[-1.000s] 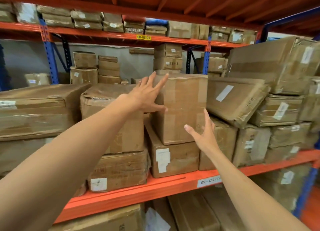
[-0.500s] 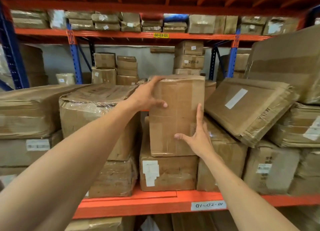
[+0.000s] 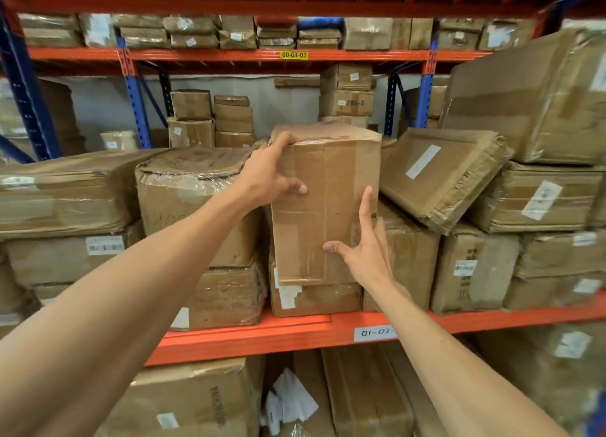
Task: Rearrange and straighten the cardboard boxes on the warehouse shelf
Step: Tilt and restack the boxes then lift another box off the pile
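A tall taped cardboard box [image 3: 331,187] stands upright on a lower box [image 3: 314,297] in the middle of the orange shelf [image 3: 249,336]. My left hand [image 3: 269,177] grips its upper left corner, fingers curled over the top edge and thumb on the front face. My right hand [image 3: 364,243] lies against its lower right front edge with straight fingers and the thumb spread on the face. A flat box [image 3: 439,174] with a white label leans tilted just right of it.
A plastic-wrapped box [image 3: 193,200] sits close on the left atop another. Stacked boxes [image 3: 537,197] fill the right side, and a long flat carton [image 3: 62,190] lies far left. Blue uprights [image 3: 136,99] and more boxes stand behind. Cartons fill the level below.
My left hand went from a flat touch to curling over the box's top left corner. My right hand reached in and settled on the lower right edge. The view has moved closer.
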Demonstrator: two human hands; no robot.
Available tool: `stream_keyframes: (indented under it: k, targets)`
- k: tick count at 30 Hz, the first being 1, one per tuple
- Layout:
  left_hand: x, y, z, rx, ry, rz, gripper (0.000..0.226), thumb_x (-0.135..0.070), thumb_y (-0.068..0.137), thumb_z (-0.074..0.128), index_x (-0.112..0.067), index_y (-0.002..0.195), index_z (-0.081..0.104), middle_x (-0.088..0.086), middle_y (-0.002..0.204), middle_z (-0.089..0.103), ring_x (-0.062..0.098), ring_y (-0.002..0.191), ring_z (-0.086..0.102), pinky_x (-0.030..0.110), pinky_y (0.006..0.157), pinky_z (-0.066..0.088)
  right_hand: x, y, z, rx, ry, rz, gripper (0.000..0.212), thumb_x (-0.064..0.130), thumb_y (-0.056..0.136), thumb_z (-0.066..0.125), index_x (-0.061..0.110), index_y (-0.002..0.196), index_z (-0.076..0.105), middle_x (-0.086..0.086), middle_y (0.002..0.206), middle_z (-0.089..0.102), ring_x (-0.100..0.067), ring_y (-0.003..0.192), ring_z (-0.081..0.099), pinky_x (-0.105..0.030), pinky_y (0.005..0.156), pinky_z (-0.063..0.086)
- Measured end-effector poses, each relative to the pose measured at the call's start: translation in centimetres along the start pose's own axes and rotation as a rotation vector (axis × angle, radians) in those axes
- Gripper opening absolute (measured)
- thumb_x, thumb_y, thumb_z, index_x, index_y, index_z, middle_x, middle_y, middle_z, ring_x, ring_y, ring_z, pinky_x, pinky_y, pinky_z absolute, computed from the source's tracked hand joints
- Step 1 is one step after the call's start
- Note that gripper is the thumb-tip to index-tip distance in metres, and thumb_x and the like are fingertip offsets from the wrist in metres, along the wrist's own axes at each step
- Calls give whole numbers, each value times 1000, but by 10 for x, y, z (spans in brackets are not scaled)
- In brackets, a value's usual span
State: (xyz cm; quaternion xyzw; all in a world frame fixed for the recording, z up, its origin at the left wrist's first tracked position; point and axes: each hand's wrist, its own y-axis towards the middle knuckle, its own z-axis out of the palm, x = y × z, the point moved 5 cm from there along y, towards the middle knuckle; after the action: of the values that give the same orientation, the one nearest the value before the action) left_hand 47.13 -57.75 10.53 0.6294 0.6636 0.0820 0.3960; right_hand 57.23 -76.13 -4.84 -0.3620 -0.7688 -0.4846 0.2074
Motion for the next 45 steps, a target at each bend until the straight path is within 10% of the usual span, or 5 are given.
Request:
stream_keyframes:
  k: [10,19,29,36,45]
  targets:
    - [-40,-75,-34,52,-5,62,80,-32,67,92,-36,133,48,8,129,56,31,120,50,50,101,46,27,-91,-21,-103,164,-24,120,63,74,80,69,154,-9,-6,162,27,-26,142,40,-36,99,37]
    - [-63,-62,-47,152,619,177,112,-64,71,79,-55,155,6,11,167,-20,45,133,47,56,100,47,-8,-139,26,-164,371,147,135,65,61,91,69,154,-7,10,169,-24,-25,156,12,-38,111,29]
    - [-86,1,-32,553,821,163,148,-77,46,81,-61,142,-31,9,160,36,37,140,41,55,115,32,-14,-127,43,-235,426,135,146,60,58,96,64,156,-12,23,158,1,2,141,20,-27,108,33]
    - [-82,0,-28,441,856,270,134,-80,57,72,-59,146,-26,12,131,64,34,107,64,44,90,50,-13,-122,44,-251,464,137,148,56,53,96,65,155,-11,14,150,11,9,130,24,6,85,34]
    - [-77,-17,-65,288,776,424,95,-62,88,63,-67,147,-11,5,121,59,22,95,58,38,74,48,2,-94,-7,-212,358,-101,132,48,53,95,65,157,15,23,138,17,15,128,34,-2,97,39]
